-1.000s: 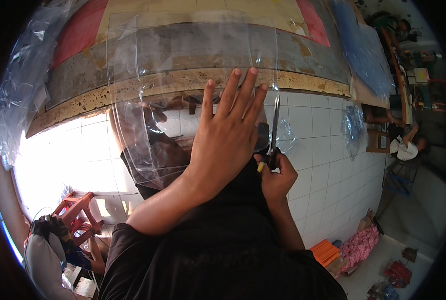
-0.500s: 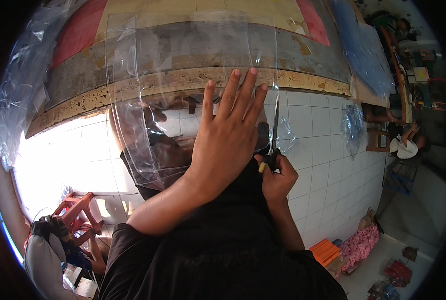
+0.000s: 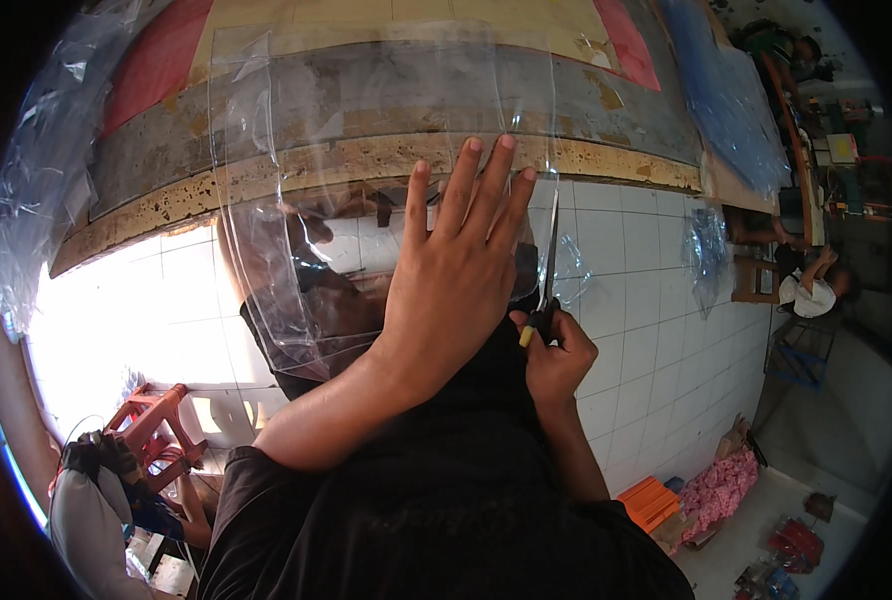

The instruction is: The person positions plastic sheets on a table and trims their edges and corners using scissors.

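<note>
Daylight floods the scene from the left, blowing out the white tiled floor (image 3: pixel 116 320) to a featureless glare beside the red stool (image 3: pixel 156 425). Away from that patch, toward the right, the tiles keep their grid lines and the light falls off to dim grey. The clear plastic sheet (image 3: pixel 366 130) carries soft streaks of reflection and dark mirrored shapes just beside the left hand (image 3: pixel 456 270), which is evenly lit and sharp. The person's black shirt (image 3: pixel 436 500) reads as near-solid shadow. Fisheye distortion bows the worktable edge (image 3: pixel 366 160) into an arc, and a black vignette rings the frame, where detail smears.
</note>
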Demonstrator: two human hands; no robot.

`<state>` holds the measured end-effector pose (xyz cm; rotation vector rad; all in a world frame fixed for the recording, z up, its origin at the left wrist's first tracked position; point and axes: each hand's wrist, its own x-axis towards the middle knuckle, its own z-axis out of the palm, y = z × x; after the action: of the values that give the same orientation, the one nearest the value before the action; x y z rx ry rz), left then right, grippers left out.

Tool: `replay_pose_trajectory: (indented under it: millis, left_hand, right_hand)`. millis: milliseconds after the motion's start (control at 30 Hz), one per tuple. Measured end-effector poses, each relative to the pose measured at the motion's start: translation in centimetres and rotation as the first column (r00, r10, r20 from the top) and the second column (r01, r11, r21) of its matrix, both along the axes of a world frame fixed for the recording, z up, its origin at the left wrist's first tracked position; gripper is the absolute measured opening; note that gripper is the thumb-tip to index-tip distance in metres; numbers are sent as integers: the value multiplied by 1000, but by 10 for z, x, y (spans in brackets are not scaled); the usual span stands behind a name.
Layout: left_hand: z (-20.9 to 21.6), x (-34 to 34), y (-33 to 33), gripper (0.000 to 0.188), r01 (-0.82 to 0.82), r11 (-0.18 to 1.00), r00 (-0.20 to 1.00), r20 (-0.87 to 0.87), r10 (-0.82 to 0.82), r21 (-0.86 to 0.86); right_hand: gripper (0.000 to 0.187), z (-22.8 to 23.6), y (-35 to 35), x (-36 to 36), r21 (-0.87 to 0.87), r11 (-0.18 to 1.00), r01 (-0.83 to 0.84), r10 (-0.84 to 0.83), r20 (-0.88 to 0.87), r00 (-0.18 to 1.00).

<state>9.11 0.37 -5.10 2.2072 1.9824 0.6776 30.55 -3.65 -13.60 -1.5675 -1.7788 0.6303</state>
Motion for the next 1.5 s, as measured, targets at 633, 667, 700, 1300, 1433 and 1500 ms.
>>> replay_pose_trajectory:
  millis: [633,667,700,1300,1433,1500]
  left_hand:
    - [0,0,-4,69,5,1000,1000,-1,-5,-15]
    - [0,0,-4,69,6,1000,1000,-1,-6,-14]
    - [-1,-1,-5,69,7,1000,999,-50,-7,3]
    - [6,-3,-15,65,58,997,997,49,-56,-50]
    - [5,-2,-16,66,53,998,997,56,-51,-39]
    - [4,-2,-15,66,56,998,997,55,-54,-38]
  right_hand:
    - [46,9,11,-7,-50,999,0,-1,-12,1000]
    - [44,11,13,-8,-37,999,-4,4,-3,1000]
    - [43,12,14,-8,-25,1000,-9,9,5,1000]
    - [25,21,30,-28,39,999,35,-38,84,996]
    - [25,20,32,-27,72,997,29,-36,102,994]
    - [25,20,32,-28,61,997,53,-58,91,994]
